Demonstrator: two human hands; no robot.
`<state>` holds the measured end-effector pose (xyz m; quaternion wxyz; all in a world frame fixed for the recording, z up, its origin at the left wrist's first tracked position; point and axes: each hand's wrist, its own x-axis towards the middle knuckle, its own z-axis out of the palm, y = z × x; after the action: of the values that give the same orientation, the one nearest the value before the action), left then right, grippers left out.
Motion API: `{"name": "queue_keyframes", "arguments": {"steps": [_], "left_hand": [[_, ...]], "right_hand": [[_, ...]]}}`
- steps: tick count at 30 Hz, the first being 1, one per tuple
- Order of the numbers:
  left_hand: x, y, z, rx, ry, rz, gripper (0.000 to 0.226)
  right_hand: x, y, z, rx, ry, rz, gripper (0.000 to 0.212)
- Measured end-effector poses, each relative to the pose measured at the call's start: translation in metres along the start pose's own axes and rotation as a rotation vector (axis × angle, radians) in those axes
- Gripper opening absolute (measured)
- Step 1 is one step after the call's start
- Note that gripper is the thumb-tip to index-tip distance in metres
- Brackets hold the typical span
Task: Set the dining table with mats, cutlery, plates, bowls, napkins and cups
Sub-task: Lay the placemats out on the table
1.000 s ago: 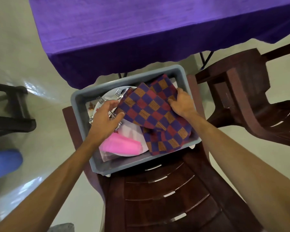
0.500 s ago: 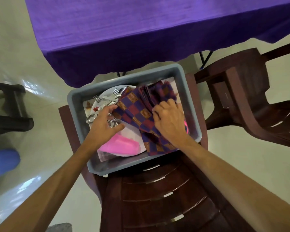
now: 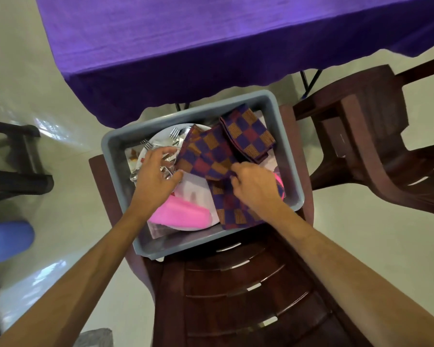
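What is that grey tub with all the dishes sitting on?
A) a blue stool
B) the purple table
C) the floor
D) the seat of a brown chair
D: the grey tub rests on the seat of the brown chair in front of the purple table, whose top shows nothing on it in this view.
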<state>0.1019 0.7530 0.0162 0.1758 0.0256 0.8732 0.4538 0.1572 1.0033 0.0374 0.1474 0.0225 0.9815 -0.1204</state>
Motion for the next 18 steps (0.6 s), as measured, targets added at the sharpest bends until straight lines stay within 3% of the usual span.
{"name": "queue_keyframes", "arguments": {"steps": [4,10,13,15,18], "left_hand": [[0.003,-0.006,-0.011,0.018,0.044,-0.042,0.047],[-0.001,-0.012,-0.027,0.0,0.067,-0.057,0.042],[-0.001,-0.014,-0.029,0.012,0.088,-0.092,0.041],[-0.002,-0.017,-0.03,-0.006,0.088,-0.134,0.041],[-0.003,-0.017,-0.032,-0.026,0.096,-0.131,0.041]], "right_hand": [[0.018,0.042,-0.03,0.337,0.211,0.219,0.022],[0.039,0.085,-0.055,0.289,0.43,0.36,0.042],[0.038,0.079,-0.054,0.385,0.484,0.281,0.041],[0.036,0.072,-0.046,0.465,0.424,0.208,0.042],[0.035,0.068,-0.025,0.432,0.185,0.11,0.036]]}}
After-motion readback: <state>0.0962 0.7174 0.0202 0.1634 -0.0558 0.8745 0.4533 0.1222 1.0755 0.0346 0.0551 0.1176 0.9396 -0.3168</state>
